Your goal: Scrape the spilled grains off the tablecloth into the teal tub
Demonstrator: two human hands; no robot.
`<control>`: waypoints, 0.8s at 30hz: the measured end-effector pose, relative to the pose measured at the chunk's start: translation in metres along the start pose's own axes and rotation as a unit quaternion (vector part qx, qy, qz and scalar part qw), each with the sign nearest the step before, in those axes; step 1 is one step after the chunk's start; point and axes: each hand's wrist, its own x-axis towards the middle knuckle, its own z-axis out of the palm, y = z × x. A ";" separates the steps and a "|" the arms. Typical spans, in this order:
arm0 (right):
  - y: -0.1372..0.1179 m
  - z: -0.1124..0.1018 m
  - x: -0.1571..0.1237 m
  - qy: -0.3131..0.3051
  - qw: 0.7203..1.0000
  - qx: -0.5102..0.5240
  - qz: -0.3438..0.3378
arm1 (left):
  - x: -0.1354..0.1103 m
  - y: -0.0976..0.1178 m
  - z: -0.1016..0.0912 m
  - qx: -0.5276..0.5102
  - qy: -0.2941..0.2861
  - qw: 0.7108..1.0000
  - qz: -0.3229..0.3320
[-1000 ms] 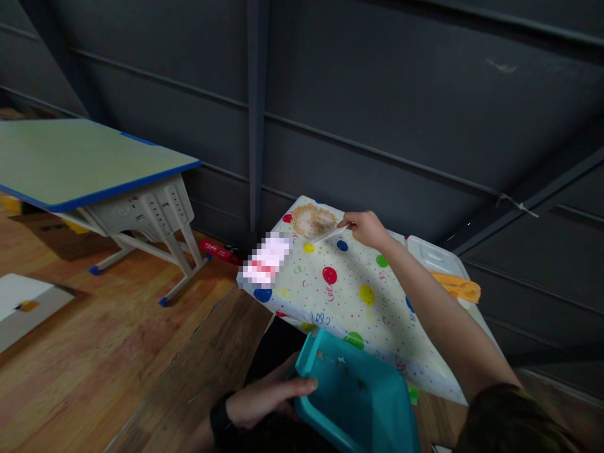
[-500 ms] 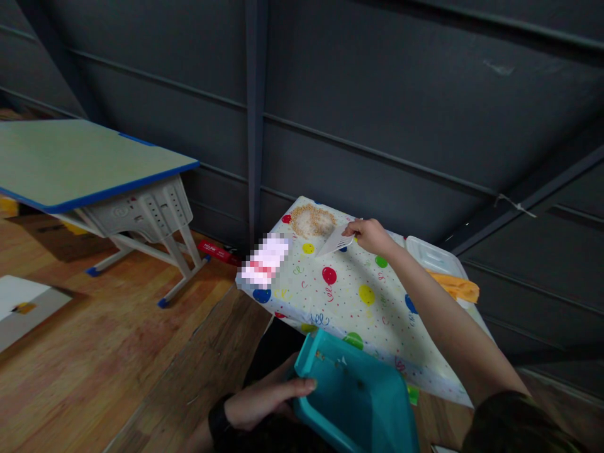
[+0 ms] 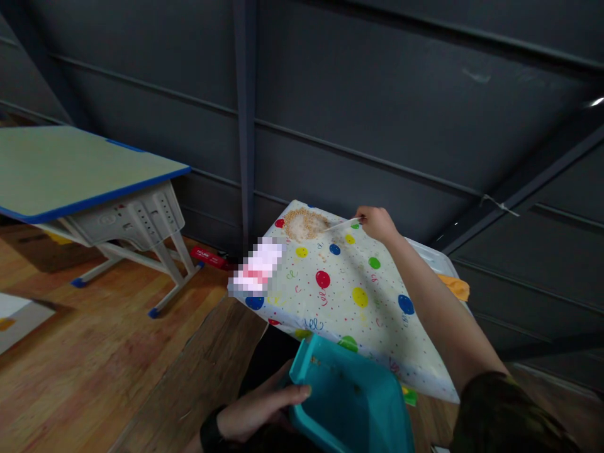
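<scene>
My left hand [image 3: 264, 402] grips the near-left rim of a teal plastic bin [image 3: 377, 396], thumb over the edge, in front of the table. A few small bits lie inside the bin. My right hand [image 3: 376, 223] is closed on a flat white plastic scraper [image 3: 343, 223], now seen nearly edge-on. The scraper's tip is beside a pile of yellowish grains with white granules [image 3: 304, 225] near the table's far left corner. Whether it touches the pile I cannot tell. A few loose grains lie closer to me.
The table wears a balloon-print cover [image 3: 344, 314]. A blurred white and pink item [image 3: 259, 267] lies at its left edge. A clear tray [image 3: 431, 255] and an orange cloth [image 3: 453, 287] are at the right. Behind stands a dark wall [image 3: 358, 94]; a school desk [image 3: 85, 170] is at left.
My right hand has moved slightly right and away from me, and the scraper has turned from showing its slotted face to nearly edge-on. My left hand still holds the bin.
</scene>
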 end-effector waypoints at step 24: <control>0.109 -0.034 -0.103 -0.066 0.951 0.073 0.294 | 0.003 -0.002 0.000 -0.018 -0.007 1.000 -0.007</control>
